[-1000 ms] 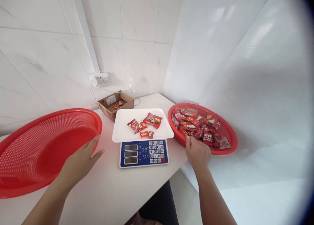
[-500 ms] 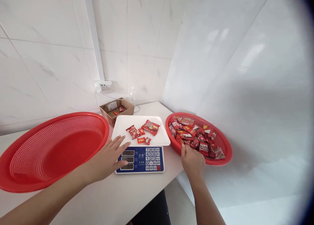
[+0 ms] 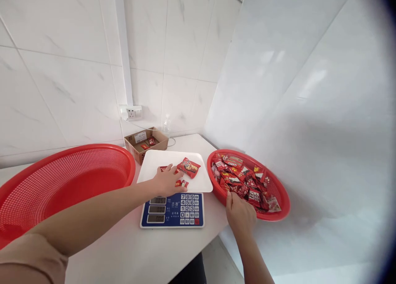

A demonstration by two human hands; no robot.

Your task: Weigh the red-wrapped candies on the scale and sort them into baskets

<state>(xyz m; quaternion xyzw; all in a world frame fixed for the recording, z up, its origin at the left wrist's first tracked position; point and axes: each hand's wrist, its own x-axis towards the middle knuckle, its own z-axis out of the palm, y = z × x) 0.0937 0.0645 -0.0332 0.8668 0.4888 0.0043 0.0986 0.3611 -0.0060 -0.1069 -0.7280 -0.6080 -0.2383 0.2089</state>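
Observation:
My left hand [image 3: 168, 181] reaches over the white tray [image 3: 151, 159] of the scale, fingers spread and bent down onto small red snack packets, partly hiding them. A larger red snack packet [image 3: 189, 167] lies just beyond its fingertips. Part of a small packet [image 3: 182, 184] shows below the fingers. The right basket [image 3: 283, 211], red and filled with red packets [image 3: 236, 174], has my right hand [image 3: 241, 214] closed on its near rim, thumb on top. Below the tray is the scale's blue keypad panel [image 3: 173, 211] with its displays.
A large red perforated basket [image 3: 93, 152] stands on the left of the white table [image 3: 123, 242]. Behind the scale sit a cardboard box [image 3: 133, 150] with a few packets and a clear plastic bottle [image 3: 167, 123]. A wall socket [image 3: 131, 112] has a cable plugged in.
My left hand has moved from beside the scale's display, forward and right, onto the packets on the tray. My right hand stays on the right basket's rim. The view has shifted slightly.

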